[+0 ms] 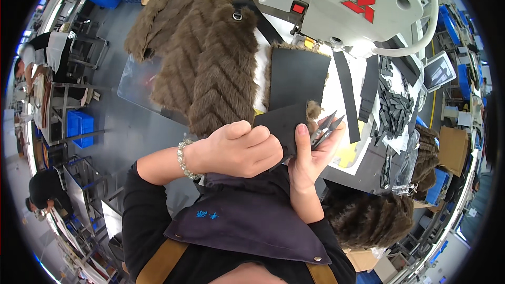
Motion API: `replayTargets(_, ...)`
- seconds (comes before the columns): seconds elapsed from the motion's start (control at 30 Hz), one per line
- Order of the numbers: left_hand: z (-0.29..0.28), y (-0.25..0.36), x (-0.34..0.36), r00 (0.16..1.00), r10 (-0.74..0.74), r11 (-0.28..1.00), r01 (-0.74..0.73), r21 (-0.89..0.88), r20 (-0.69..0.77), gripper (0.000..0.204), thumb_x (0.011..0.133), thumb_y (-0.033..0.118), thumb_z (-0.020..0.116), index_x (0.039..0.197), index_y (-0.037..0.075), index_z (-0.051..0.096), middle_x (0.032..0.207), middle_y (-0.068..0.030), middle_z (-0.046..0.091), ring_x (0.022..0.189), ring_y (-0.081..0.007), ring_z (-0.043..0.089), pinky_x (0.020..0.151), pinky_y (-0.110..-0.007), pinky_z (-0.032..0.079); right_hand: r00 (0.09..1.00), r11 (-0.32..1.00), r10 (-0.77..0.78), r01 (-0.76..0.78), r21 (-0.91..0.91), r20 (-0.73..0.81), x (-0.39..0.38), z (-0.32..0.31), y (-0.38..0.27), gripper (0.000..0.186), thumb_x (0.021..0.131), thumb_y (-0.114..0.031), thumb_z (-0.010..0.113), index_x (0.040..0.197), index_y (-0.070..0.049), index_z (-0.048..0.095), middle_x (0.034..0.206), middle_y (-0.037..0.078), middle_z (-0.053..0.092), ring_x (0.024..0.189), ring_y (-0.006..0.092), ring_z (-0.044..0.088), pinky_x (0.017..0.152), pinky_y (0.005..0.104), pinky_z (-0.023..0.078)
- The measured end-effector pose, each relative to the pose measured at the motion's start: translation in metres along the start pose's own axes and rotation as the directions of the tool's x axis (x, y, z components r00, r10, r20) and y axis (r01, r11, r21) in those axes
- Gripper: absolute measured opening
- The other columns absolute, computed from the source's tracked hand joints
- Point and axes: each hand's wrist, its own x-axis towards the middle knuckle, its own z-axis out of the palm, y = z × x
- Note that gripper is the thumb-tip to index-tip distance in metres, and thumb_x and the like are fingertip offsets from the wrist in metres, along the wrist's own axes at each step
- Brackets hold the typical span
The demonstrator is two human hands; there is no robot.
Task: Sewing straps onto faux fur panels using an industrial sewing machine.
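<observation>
My right hand (310,153) has a pair of thread snips (323,132) tucked in its fingers, blades pointing up and apart. Its thumb presses near the edge of a black fabric-faced piece (286,121) with brown fur showing at its corner. My left hand (243,150) is closed in a fist in front of that piece's left part; what its fingers hold, if anything, is hidden. Beyond both hands the flat black panel (299,78), edged with brown fur, lies on the white work surface below the sewing machine (363,5).
Brown fur pieces (223,68) are heaped at the left of the table, one bearing a metal ring (237,16). Black strips (345,94) and a pile of small black pieces (392,108) lie to the right. More fur (371,221) sits at lower right. Other people work at the far left.
</observation>
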Motion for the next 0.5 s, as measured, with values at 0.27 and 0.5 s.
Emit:
replayTargets(0.27,-0.002,-0.008,0.003,0.974,-0.174,0.984,0.176,0.002,0.143,0.01,0.072,0.017,0.064,0.075,0.015,0.054,0.071,0.0043,0.044,0.071,-0.0108,0.047,0.07,-0.03,0.026,1.0,0.995,-0.018,0.02,0.096,-0.022,0.005,0.008,0.005,0.035,0.083,-0.001,0.065,0.108,-0.006,0.041,0.093,-0.001,0.041,0.074,0.004,0.034,0.067,0.0174,0.03)
replayTargets(0.5,-0.012,-0.005,0.002,0.876,-0.481,0.86,0.462,-0.217,-0.042,0.025,0.065,0.023,0.079,0.08,0.011,0.063,0.07,0.0016,0.053,0.063,-0.0151,0.051,0.062,-0.029,0.035,0.999,0.999,0.033,-0.033,0.021,-0.007,-0.006,0.013,0.013,0.035,0.09,-0.004,0.056,0.121,-0.007,0.038,0.103,0.001,0.046,0.083,0.0056,0.044,0.071,0.0191,0.037)
